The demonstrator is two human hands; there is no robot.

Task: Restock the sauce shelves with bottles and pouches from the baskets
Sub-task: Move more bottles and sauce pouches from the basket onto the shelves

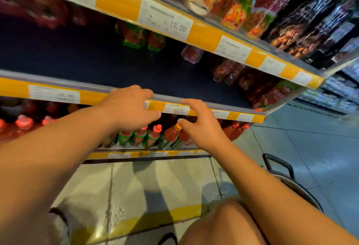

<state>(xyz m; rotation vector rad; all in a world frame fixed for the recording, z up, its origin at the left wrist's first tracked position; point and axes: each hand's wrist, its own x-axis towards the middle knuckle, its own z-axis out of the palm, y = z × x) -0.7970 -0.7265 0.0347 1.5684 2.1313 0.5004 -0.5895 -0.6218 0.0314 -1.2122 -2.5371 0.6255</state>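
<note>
Three shelf levels are visible, each fronted by a yellow price strip. Both hands are in view at the middle shelf edge (136,97).

The left hand (132,106) lies across the edge, fingers loosely curled and relaxed, holding nothing; whether it touches the strip cannot be told. The right hand (200,126) hovers just beside it, in front of the strip, fingers spread apart and lightly bent, thumb set away from them, also holding nothing.

The middle shelf is largely bare dark surface. Two green-based sauce bottles (141,34) stand at its back, one pink-capped pouch (191,53) beside them, and a row of red pouches (258,87) at the right end; their count is unclear through blur.

On the bottom shelf, below the hands, about five red bottles with green labels (147,138) stand in a row, one with an orange cap (177,127) just beside the right thumb.

The top shelf carries packed pouches (242,5).

One basket handle (277,164) shows on the floor at right.
</note>
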